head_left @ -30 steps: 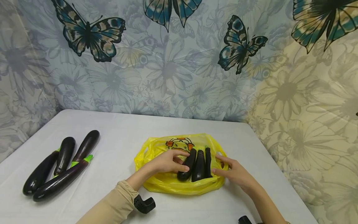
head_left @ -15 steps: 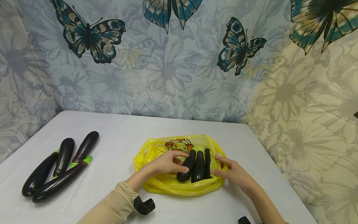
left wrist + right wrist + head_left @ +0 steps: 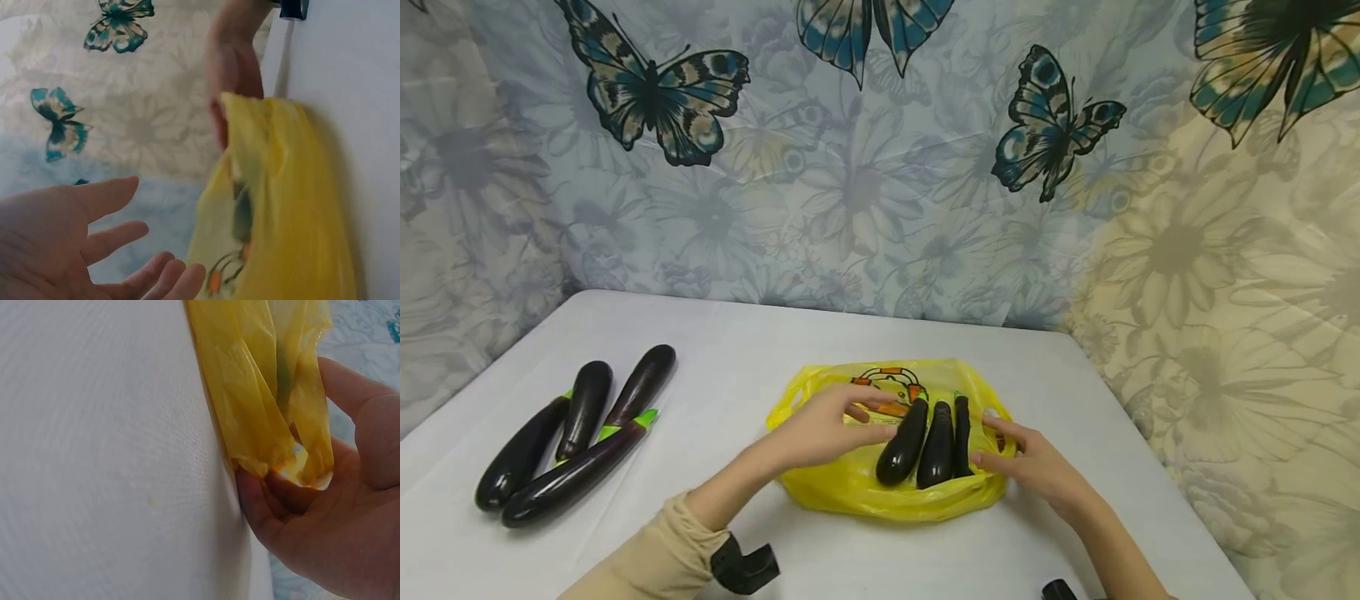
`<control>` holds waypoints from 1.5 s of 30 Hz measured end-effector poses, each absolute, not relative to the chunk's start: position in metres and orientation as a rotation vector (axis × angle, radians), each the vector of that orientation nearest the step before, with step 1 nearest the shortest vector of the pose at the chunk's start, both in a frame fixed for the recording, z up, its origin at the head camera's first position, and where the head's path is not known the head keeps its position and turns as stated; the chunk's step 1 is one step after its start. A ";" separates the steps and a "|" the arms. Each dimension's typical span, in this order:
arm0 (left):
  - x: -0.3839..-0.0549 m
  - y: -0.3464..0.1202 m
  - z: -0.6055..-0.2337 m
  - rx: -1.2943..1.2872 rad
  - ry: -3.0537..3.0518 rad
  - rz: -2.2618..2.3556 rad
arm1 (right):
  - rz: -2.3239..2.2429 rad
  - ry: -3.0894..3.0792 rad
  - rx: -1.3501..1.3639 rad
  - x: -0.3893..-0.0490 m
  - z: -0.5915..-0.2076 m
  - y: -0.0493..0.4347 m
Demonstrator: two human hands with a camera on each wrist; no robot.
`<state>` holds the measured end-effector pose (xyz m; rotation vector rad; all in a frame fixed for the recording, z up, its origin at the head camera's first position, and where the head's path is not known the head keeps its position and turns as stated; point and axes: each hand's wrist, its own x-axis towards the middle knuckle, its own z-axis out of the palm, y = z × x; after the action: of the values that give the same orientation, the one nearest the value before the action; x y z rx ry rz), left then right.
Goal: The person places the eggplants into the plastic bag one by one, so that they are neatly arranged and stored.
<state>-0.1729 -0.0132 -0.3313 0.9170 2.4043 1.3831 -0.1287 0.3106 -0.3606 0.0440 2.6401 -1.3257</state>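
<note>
Three eggplants sitting in the yellow bag, plus four loose eggplants bunched up on the left of the white table. Left hand has its fingers spread, holding nothing, can't tell if the thumb's touching an eggplant. Right hand has fingers curled round the bag's right end, some fingertips hidden by plastic, cartoon print partly covered

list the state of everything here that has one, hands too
yellow bag: mouth open, lying on the table, loaded
three bagged eggplants: whole, side by side, visible through the mouth
four loose eggplants: whole, bunched outside the bag
left hand: fingers spread, holding nothing
right hand: holding the bag's right side
white table: bearing bag and loose eggplants
</note>
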 end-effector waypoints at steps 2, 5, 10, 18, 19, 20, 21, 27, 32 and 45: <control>-0.167 -0.036 -0.322 0.898 2.468 1.379 | -1.322 2.642 0.051 -0.128 -0.360 0.312; -0.160 -0.079 -0.313 0.810 2.552 1.353 | -1.320 2.634 0.062 -0.128 -0.359 0.314; -0.157 -0.153 -0.305 0.679 2.652 1.273 | -1.317 2.628 0.048 -0.128 -0.359 0.315; -0.168 -0.252 -0.306 0.511 2.776 1.193 | -1.317 2.625 0.042 -0.128 -0.358 0.315; -0.171 -0.262 -0.308 0.500 2.774 1.192 | -1.317 2.625 0.040 -0.128 -0.358 0.315; -0.174 -0.271 -0.309 0.488 2.767 1.198 | -1.319 2.624 0.039 -0.128 -0.357 0.315; -0.177 -0.279 -0.311 0.482 2.762 1.200 | -1.320 2.624 0.037 -0.127 -0.357 0.315; -0.195 -0.302 -0.315 0.497 2.657 1.200 | -1.314 2.629 0.028 -0.128 -0.357 0.316; -0.213 -0.303 -0.313 0.545 2.529 1.185 | -1.310 2.628 0.029 -0.129 -0.358 0.315; -0.250 -0.308 -0.314 0.575 2.369 1.290 | -1.327 2.637 0.000 -0.130 -0.360 0.315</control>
<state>-0.2497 -0.3077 -0.3139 0.5752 2.3686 1.2900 -0.1298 0.3149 -0.3603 -0.0002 2.6371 -1.3269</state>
